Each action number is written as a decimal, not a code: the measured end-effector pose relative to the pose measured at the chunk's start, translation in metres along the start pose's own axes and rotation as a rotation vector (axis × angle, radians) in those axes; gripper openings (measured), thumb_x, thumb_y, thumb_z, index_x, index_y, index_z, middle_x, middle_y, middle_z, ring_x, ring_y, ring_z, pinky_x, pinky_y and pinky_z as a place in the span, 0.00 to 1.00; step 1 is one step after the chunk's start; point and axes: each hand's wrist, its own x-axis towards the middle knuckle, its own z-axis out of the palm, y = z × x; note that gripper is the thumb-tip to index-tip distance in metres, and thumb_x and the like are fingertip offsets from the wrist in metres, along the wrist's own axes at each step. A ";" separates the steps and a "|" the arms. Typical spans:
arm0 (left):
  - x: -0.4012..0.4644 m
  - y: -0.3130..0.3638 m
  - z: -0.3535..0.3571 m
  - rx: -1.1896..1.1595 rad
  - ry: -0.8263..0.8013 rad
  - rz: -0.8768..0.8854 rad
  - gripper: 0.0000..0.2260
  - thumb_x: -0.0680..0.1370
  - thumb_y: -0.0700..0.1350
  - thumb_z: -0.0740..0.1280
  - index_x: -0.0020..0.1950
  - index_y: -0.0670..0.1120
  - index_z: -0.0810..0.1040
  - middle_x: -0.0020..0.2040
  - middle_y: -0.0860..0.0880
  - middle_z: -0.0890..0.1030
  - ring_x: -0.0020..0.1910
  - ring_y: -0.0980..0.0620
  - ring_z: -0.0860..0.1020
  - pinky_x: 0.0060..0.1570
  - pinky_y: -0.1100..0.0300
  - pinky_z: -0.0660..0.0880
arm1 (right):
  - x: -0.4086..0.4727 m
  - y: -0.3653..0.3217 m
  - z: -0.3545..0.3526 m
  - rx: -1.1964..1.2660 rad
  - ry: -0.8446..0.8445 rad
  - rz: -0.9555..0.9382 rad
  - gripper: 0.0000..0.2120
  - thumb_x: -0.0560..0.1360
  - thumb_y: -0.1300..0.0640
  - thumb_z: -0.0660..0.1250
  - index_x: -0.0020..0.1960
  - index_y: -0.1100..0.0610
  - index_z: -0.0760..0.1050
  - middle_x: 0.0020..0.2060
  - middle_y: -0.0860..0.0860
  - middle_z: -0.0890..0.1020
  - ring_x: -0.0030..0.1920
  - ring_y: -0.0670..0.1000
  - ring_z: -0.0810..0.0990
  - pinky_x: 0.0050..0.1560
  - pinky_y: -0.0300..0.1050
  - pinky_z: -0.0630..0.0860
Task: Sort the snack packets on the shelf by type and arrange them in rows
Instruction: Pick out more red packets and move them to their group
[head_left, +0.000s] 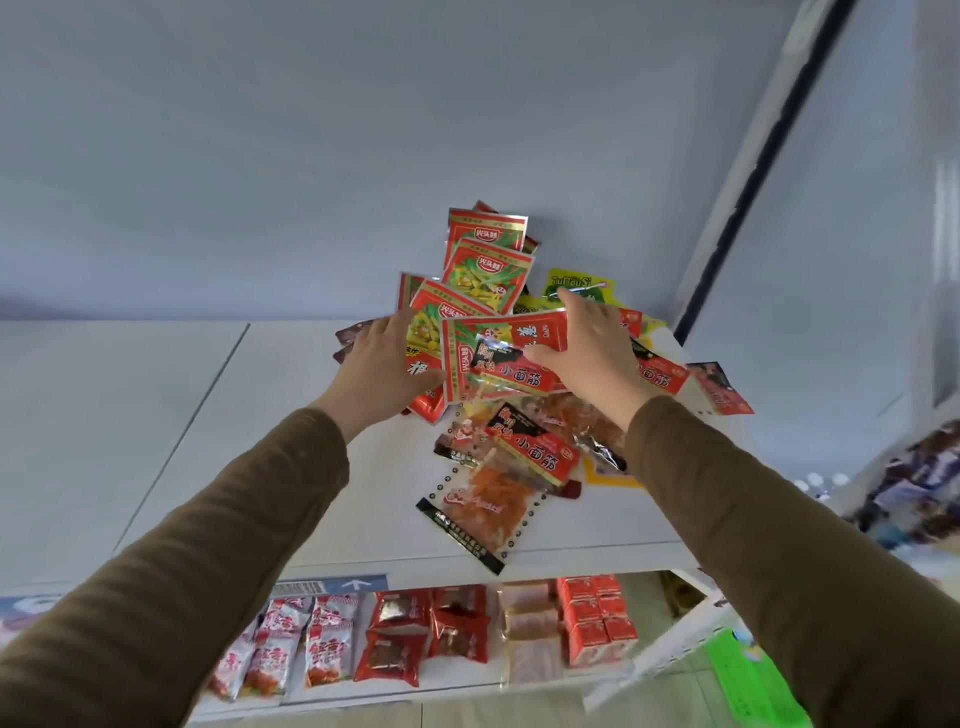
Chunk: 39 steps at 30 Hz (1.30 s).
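Note:
A mixed heap of snack packets lies on the white top shelf (260, 395) against the back wall. Red-and-green packets (488, 270) lean at the top of the heap. Red-and-black packets (535, 447) and a clear packet of orange strips (483, 506) lie at the front, and a yellow-green packet (576, 286) sits at the back right. My left hand (382, 364) rests on the heap's left side, fingers spread over a packet. My right hand (592, 353) pinches a red-and-black packet (514, 371) between thumb and fingers on top of the pile.
The lower shelf (467, 686) holds packets in rows: white-and-red ones (291, 639), dark red ones (415, 634), pale ones (530, 623) and orange-red boxes (597, 613). A dark upright post (753, 171) stands at the right. A green tag (748, 675) hangs at lower right.

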 end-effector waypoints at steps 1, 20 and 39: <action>0.003 0.000 0.003 0.002 0.005 -0.014 0.40 0.75 0.60 0.74 0.81 0.53 0.57 0.75 0.46 0.70 0.74 0.41 0.68 0.71 0.37 0.68 | 0.001 0.004 0.000 -0.019 -0.009 0.031 0.45 0.75 0.34 0.68 0.82 0.56 0.55 0.77 0.56 0.67 0.78 0.61 0.61 0.76 0.57 0.61; 0.041 0.020 0.025 -0.393 0.088 -0.186 0.46 0.71 0.47 0.81 0.79 0.55 0.54 0.61 0.53 0.76 0.53 0.52 0.81 0.49 0.55 0.81 | 0.028 -0.005 0.038 0.278 0.035 -0.261 0.41 0.77 0.54 0.74 0.81 0.50 0.53 0.69 0.56 0.72 0.70 0.56 0.72 0.68 0.55 0.74; 0.052 0.014 -0.016 -0.478 -0.188 -0.272 0.13 0.75 0.56 0.76 0.56 0.53 0.83 0.43 0.54 0.88 0.39 0.50 0.87 0.37 0.60 0.79 | 0.042 -0.021 0.044 0.279 0.049 -0.597 0.39 0.78 0.61 0.69 0.82 0.49 0.53 0.68 0.52 0.73 0.67 0.53 0.69 0.71 0.53 0.69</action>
